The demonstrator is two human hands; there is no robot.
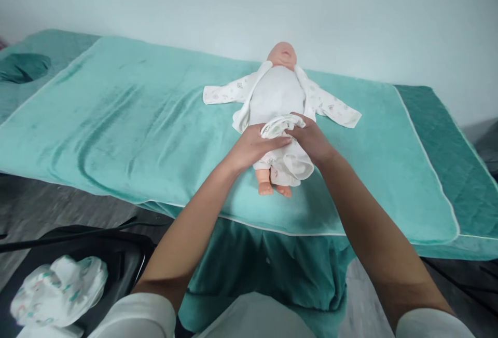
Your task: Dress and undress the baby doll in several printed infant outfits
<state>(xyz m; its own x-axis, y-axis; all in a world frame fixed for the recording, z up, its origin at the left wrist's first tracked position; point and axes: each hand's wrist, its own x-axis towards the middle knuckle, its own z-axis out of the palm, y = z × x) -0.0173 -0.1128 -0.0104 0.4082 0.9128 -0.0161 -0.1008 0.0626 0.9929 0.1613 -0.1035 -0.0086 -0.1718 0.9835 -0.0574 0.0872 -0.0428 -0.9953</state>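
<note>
On the green towel point(116, 120), near its front edge, a baby doll point(278, 91) is laid flat on its back, head away from the person and bare feet toward them; it is likely laid this way so both sides of its middle can be reached at once. The towel is spread over a darker green bed point(447, 135) — a soft layer under the doll. A small white jacket point(330, 105) is worn open, its sleeves spread flat to each side, so the white front is left uncovered. White trousers point(290, 164) are bunched over the doll's legs, and their top is rolled into a thick band at the waist. The left hand point(254, 147) is laid on that band from one side, fingers pressed together over the roll, which seems to be pinched against the thumb below; the right hand point(311, 140) is curled around the band from the other side — likely so the roll is gripped evenly. Down at the lower left a printed cloth bundle point(58, 288) is left on a black seat point(124, 260), well apart from the doll. Tiny prints are seen on the jacket and the bundle; no words or labels can be read.
</note>
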